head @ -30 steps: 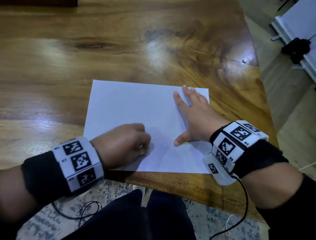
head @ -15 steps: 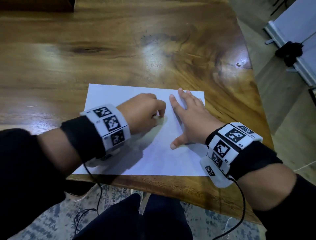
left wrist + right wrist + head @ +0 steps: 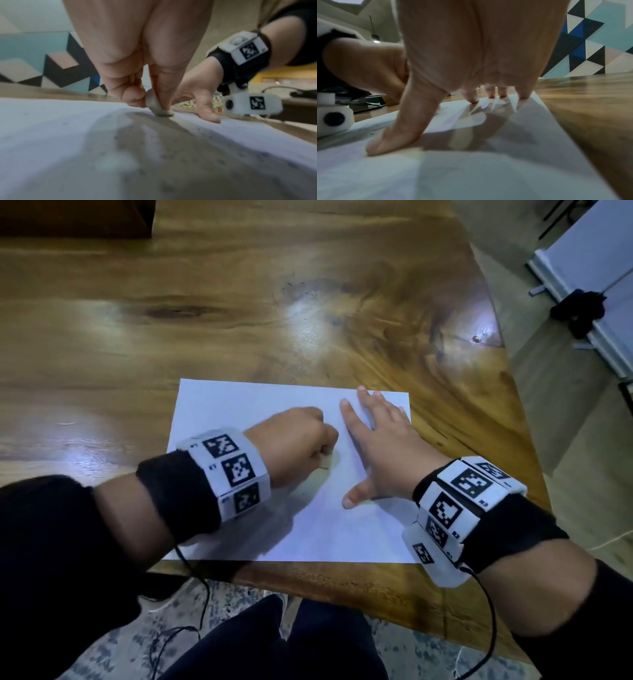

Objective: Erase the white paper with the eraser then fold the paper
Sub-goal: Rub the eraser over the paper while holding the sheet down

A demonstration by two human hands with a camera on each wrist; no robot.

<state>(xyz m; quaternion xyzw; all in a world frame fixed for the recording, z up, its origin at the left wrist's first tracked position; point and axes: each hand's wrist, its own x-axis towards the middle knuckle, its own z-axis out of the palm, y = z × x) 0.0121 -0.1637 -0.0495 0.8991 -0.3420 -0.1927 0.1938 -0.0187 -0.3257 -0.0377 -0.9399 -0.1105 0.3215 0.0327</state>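
Head view showed the paper flat near the table edge, right hand splayed on it, fingers apart. Left hand pinched the eraser against the sheet. Risk: hard strokes toward the unpinned left side could buckle or tear it.

eraser: mostly hidden inside the left hand, only its lower end shows
paper: near-left corner covered by the left forearm; marks too blurred to read
table: far and left edges cut off
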